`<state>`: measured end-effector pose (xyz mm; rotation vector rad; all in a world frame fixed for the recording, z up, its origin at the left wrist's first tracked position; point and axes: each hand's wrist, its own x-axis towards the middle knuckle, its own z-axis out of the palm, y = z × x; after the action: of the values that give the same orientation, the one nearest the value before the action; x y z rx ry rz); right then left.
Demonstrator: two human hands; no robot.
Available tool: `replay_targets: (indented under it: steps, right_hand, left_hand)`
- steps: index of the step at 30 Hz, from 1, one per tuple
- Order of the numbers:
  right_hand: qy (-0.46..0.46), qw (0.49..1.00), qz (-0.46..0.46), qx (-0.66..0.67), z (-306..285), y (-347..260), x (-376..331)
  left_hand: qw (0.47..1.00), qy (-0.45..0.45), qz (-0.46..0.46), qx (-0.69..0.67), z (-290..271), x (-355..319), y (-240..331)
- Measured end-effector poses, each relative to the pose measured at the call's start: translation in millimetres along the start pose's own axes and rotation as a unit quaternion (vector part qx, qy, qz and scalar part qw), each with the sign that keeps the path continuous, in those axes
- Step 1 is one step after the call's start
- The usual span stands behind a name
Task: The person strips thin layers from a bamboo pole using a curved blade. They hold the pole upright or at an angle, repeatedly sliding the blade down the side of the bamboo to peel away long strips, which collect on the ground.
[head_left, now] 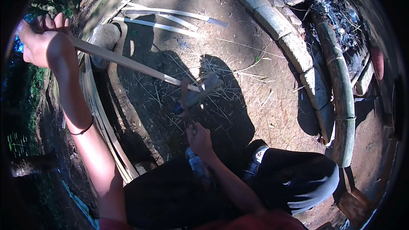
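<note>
My left hand is raised at the upper left, its fingers curled around one end of a long, flat bamboo strip. The strip slants down to the right, and its far end meets a short wooden block lying on the ground. Low in front of my knees, my right hand is closed on the handle of a knife with a narrow, brownish blade. The blade stands up across the strip near its lower end, beside the block; whether its edge touches the strip is unclear.
Thin shavings litter the dirt around the block. Several pale strips lie farther off, near a rounded stone or log. More long strips lie at left. A stone border, bamboo pole and ashes are at right.
</note>
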<state>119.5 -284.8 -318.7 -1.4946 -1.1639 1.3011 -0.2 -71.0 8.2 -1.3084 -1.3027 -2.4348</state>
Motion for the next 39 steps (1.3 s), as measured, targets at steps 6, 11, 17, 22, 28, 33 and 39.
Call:
replay_targets:
  steps: [6, 11, 17, 22, 28, 33, 39]
  right_hand:
    - [0.005, 0.999, 0.035, 0.017, 3, 0, 1]
    - [-0.011, 0.992, 0.011, 0.123, 11, -23, -6]
    - [-0.024, 0.995, -0.028, 0.09, 0, -48, -9]
    - [-0.024, 0.999, 0.019, 0.044, -8, -6, -8]
    - [-0.041, 0.996, -0.031, 0.067, -16, -69, -6]
    - [-0.009, 1.0, -0.007, 0.012, -10, 6, -10]
    - [-0.01, 1.0, 0.015, 0.024, -4, -36, 3]
  left_hand:
    - [0.999, -0.006, 0.004, -0.042, 8, 5, 8]
    - [0.999, -0.03, -0.003, -0.042, 2, 8, 5]
    - [1.0, -0.022, 0.01, 0.001, -16, 20, -5]
    - [1.0, 0.002, -0.007, -0.003, -17, 23, -6]
    - [0.999, 0.022, -0.023, -0.013, -14, 19, -2]
    - [0.998, -0.011, -0.052, -0.03, -18, 16, 2]
    - [0.998, -0.014, -0.058, -0.019, -21, 19, 1]
